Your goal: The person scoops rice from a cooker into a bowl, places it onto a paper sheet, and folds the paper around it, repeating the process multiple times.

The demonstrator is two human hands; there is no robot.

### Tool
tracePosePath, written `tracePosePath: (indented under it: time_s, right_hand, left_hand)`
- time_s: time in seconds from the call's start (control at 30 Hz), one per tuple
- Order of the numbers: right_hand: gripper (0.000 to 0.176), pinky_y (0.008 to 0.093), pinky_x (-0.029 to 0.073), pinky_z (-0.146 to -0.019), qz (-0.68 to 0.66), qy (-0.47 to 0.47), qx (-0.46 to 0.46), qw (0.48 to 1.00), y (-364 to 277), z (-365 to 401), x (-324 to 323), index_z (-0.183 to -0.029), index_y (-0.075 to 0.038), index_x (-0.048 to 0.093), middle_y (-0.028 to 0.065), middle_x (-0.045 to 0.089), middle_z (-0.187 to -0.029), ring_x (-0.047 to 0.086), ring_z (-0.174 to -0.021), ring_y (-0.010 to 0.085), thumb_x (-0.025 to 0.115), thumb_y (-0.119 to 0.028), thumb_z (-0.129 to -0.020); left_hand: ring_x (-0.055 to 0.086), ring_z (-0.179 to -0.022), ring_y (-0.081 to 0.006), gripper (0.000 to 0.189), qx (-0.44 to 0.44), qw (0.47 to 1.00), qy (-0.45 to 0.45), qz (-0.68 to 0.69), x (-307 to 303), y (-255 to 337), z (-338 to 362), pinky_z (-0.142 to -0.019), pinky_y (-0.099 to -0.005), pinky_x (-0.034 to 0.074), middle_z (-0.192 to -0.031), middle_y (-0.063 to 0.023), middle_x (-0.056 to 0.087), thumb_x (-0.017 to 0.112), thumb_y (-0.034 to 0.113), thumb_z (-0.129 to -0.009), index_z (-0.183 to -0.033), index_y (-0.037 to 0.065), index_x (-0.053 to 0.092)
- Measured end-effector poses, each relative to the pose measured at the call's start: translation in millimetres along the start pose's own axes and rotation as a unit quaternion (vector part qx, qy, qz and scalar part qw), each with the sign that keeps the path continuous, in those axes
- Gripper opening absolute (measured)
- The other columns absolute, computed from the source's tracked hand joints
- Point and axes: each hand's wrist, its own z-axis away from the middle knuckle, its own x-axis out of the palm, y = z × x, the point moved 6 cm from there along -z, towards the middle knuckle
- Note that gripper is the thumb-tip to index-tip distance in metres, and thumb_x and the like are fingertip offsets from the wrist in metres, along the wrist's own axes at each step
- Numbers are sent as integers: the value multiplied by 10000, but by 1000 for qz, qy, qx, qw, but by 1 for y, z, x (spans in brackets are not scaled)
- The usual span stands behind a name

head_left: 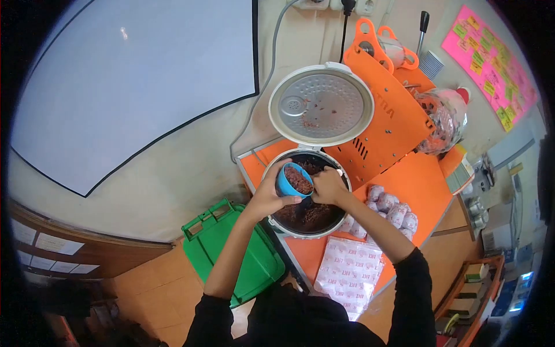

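Note:
My left hand (267, 198) grips a small blue cup (284, 185) filled with reddish-brown rice (298, 180), tilted over the open rice cooker (305, 235). Close beside the cup, my right hand (329, 186) is closed above the pot; whatever it holds is hidden behind the fingers. More dark rice (315, 215) lies in the cooker's black inner pot. The cooker's lid (324, 110) stands raised, with a few grains stuck to its metal inner plate.
Several paper-wrapped bundles (396, 214) sit on the orange table (425, 182) right of the cooker. Printed wrapping sheets (349, 272) lie at the front edge. An orange machine (381, 115) stands behind. A green bin (231, 254) is at the left.

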Motion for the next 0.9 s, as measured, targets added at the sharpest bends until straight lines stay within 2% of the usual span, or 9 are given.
tracePosePath:
  time_s: [0.13,0.17,0.33,0.43,0.53,0.57,0.63,0.73,0.9]
  right_hand:
    - [235,400,450,-707,-16,-34,-66,997,-4,9,-12,-597,-70,652,165,611,-567,623,-576,322,670,-304,-624]
    - [245,396,462,-709,38,-80,-38,995,-1,8,-13,-630,-67,661,157,629,-590,632,-589,317,676,-310,-614]
    - [270,411,485,-699,37,-80,13,996,-5,9,-6,-673,-58,680,161,656,-643,647,-603,323,667,-323,-619]
    - [302,437,511,-670,10,-110,15,994,-7,5,4,-701,-53,698,182,669,-677,671,-649,344,671,-344,-626]
    - [351,454,535,-658,-36,-176,65,982,-17,0,15,-725,-38,713,208,678,-710,691,-707,360,682,-374,-628]
    - [368,457,542,-657,-57,-197,90,975,-21,-2,19,-732,-32,718,216,681,-720,697,-727,363,687,-384,-628]
    - [319,470,532,-635,-95,-172,118,973,-26,1,21,-707,-74,719,197,668,-679,683,-685,362,672,-377,-618]
    - [303,465,527,-631,-117,-147,145,972,-26,8,25,-731,-103,732,173,672,-686,678,-681,351,676,-388,-646]
    - [335,450,528,-673,-194,-143,161,957,-24,12,8,-774,-101,744,162,693,-745,687,-746,344,684,-414,-672]
  left_hand:
    - [475,-1254,-233,898,10,995,-18,100,4,-1,-6,-1069,-381,381,-1317,-102,478,888,82,-627,-1388,74,411]
    - [476,-1254,-234,886,38,994,-11,98,3,0,-8,-1070,-380,381,-1324,-104,474,881,83,-640,-1389,65,408]
    - [474,-1261,-237,831,109,985,54,122,2,3,2,-1072,-377,376,-1353,-121,468,841,148,-712,-1400,23,393]
    - [468,-1273,-237,809,138,988,73,22,-15,9,19,-1062,-365,385,-1357,-143,482,813,230,-745,-1405,17,396]
    - [446,-1309,-276,825,145,979,128,58,-23,-14,25,-1119,-441,305,-1360,-154,505,793,368,-741,-1391,21,422]
    - [436,-1319,-292,830,168,976,137,-6,-24,-13,25,-1131,-470,263,-1361,-155,510,783,402,-736,-1384,20,430]
    - [416,-1338,-325,846,215,956,153,-127,-19,-10,20,-1156,-527,178,-1361,-155,518,764,468,-727,-1370,18,448]
    - [386,-1358,-358,879,213,954,164,-134,-20,-13,19,-1156,-575,81,-1358,-157,523,745,534,-709,-1359,15,459]
    - [431,-1313,-297,832,190,967,171,-29,-23,-21,21,-1124,-455,265,-1381,-172,482,748,445,-759,-1388,11,420]
